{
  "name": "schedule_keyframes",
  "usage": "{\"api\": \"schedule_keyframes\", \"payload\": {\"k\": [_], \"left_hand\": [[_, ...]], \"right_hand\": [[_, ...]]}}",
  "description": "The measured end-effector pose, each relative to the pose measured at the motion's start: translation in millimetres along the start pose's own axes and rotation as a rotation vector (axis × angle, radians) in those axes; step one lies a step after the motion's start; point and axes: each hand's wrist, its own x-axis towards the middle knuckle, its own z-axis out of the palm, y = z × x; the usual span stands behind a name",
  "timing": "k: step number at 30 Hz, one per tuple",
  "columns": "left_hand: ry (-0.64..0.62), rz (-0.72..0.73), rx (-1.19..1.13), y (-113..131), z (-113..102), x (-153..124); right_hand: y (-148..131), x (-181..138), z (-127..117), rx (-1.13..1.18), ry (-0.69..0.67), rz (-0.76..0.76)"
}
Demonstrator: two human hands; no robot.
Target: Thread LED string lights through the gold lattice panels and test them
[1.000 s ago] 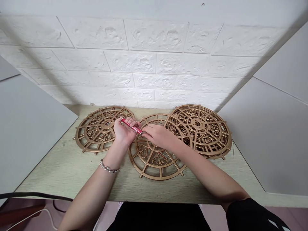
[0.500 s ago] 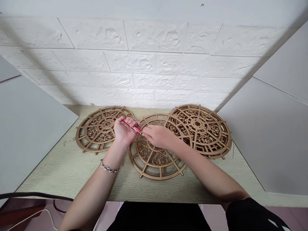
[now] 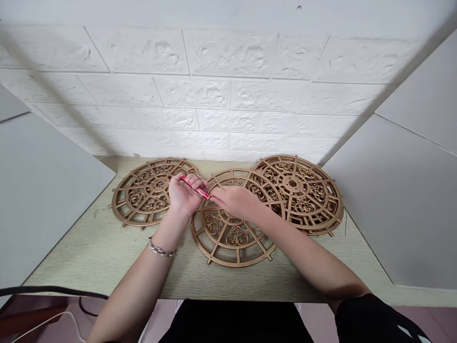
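My left hand [image 3: 186, 196] is closed, palm up, around a slim red pen-like stick [image 3: 194, 187] with pale marks along it. The stick slants down to the right, and its lower end meets the fingertips of my right hand [image 3: 233, 201]. Those fingers are pinched together, and what they grip is hidden. A thin dark strand shows by my left fingers. Both hands are above a round gold openwork panel [image 3: 238, 263] with scroll ornaments and short tabs round its rim.
To the left lies another gold round panel [image 3: 137, 222]. A stack of similar panels [image 3: 330, 216] stands at the right, overlapped by the middle one. They rest on a pale green wood-grain table [image 3: 89, 257], between grey side boards [image 3: 400, 190] and a white brick-patterned wall [image 3: 228, 95]. A black cable [image 3: 53, 289] runs at lower left.
Both hands and the red stick stay almost in place. The thin dark strand by my left fingers shows more clearly now. The panels have not moved.
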Motion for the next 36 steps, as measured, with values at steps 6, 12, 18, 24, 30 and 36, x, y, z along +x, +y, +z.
{"api": "schedule_keyframes", "payload": {"k": [6, 12, 18, 24, 30, 36], "left_hand": [[0.007, 0.005, 0.003, 1, 1, 0], [0.008, 0.003, -0.002, 0, 3, 0], [0.031, 0.014, -0.007, -1, 3, -1], [0.030, 0.010, -0.026, -3, 0, 0], [0.040, 0.019, -0.028, -3, -3, 3], [0.044, 0.021, -0.010, -5, -2, 2]], "right_hand": [[0, 0, 2, -0.012, 0.010, 0.007], [1, 0, 6, -0.032, 0.072, -0.021], [2, 1, 10, -0.034, 0.122, -0.044], [3, 1, 13, -0.050, 0.136, -0.041], [1, 1, 11, -0.023, 0.098, -0.025], [14, 2, 2, 0.037, 0.112, 0.037]]}}
